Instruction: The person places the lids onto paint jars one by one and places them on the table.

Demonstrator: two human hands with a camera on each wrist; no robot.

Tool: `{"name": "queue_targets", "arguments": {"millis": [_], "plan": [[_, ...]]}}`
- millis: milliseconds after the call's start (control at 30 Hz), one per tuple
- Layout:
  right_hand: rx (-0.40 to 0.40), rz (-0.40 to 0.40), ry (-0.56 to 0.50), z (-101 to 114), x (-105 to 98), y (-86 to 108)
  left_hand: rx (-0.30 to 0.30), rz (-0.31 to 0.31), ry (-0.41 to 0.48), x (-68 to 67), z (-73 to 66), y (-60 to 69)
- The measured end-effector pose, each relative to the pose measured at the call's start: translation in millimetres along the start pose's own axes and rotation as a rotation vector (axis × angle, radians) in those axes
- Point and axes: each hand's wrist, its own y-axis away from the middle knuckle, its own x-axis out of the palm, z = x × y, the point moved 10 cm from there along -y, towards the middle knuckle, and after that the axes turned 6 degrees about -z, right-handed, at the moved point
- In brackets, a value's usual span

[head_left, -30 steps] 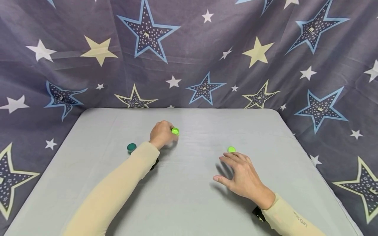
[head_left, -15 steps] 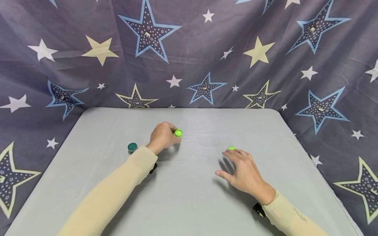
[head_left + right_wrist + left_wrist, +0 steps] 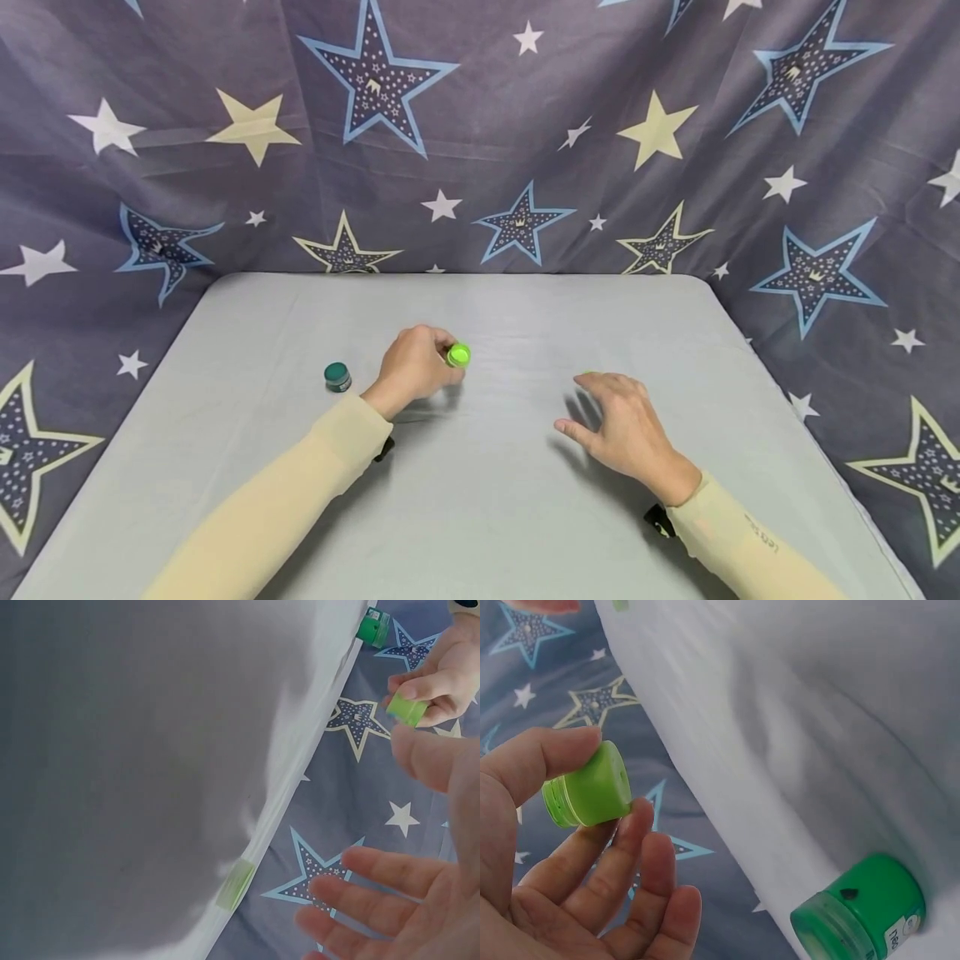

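My left hand [image 3: 420, 364] pinches a small lime green jar [image 3: 459, 356] between thumb and fingers, off the table. Its green surface [image 3: 596, 784] shows between thumb and fingertips in the left wrist view. To the left stands a dark green jar [image 3: 338, 377] with a label, also seen as a green jar [image 3: 862, 907] in the left wrist view. My right hand [image 3: 626, 425] hovers with fingers spread and holds nothing. Just beyond its fingertips, a light green piece [image 3: 236, 885] lies on the table; in the head view the hand hides nearly all of it.
A pale grey cloth covers the table [image 3: 510, 517]. Behind it and along both sides hangs a dark curtain [image 3: 480, 133] printed with stars. The table's far edge runs along the foot of that curtain.
My left hand has brought the lime green jar a little nearer and to the right. My right hand has shifted slightly forward and right, covering more of the light green piece.
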Motion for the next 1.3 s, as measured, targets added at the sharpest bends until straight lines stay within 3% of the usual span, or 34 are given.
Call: {"name": "queue_targets", "arguments": {"millis": [367, 1067, 1300], "plan": [[0.024, 0.005, 0.023, -12.8, 0.4, -6.9, 0.032, -0.007, -0.02, -4.4, -11.6, 21.0], [0.039, 0.058, 0.111, -35.0, 6.2, -23.0, 0.124, -0.037, 0.005, -3.4, -5.5, 53.3], [0.082, 0.107, 0.132, -42.9, 12.4, -25.7, 0.101, -0.042, 0.0, -4.9, 0.8, 60.7]]}}
